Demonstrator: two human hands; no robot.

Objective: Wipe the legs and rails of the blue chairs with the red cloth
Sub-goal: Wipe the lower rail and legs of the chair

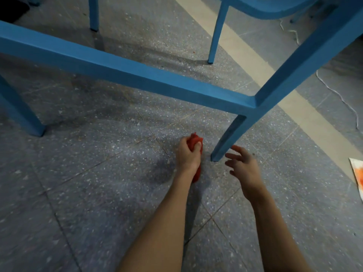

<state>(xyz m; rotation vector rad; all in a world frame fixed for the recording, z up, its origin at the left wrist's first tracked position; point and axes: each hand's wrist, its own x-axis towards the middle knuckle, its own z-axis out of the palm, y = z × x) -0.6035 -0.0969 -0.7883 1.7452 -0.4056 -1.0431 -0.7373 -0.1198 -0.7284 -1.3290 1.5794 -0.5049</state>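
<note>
The left hand (187, 154) grips the red cloth (193, 141) in a closed fist. A bunch of it pokes out above the knuckles and a tail hangs below the wrist, with the middle of the cloth hidden inside the fingers. The cloth is low over the speckled grey floor (88, 193), near the foot of the nearest blue chair leg (228, 138) and to its left, not touching it. The right hand (242, 163) holds nothing; its fingers are spread and relaxed just to the right of that same foot (they are blurred, so I cannot tell whether a fingertip touches the leg). From the top of this leg a long blue rail (125, 67) runs off to the left edge, and a second rail (306, 59) climbs to the upper right, where it is cut off. Another leg (19, 112) stands at the left, its top out of view. Farther back two more blue legs (93, 12) (218, 34) stand on the floor, and the underside of a blue seat (275, 6) is cropped by the top edge; I cannot tell which chair these belong to. A pale strip (245, 48) crosses the floor diagonally, with a thin white cord (337, 95) lying beyond it. At the right edge a white sheet with orange stains (358, 175) is only partly visible.
</note>
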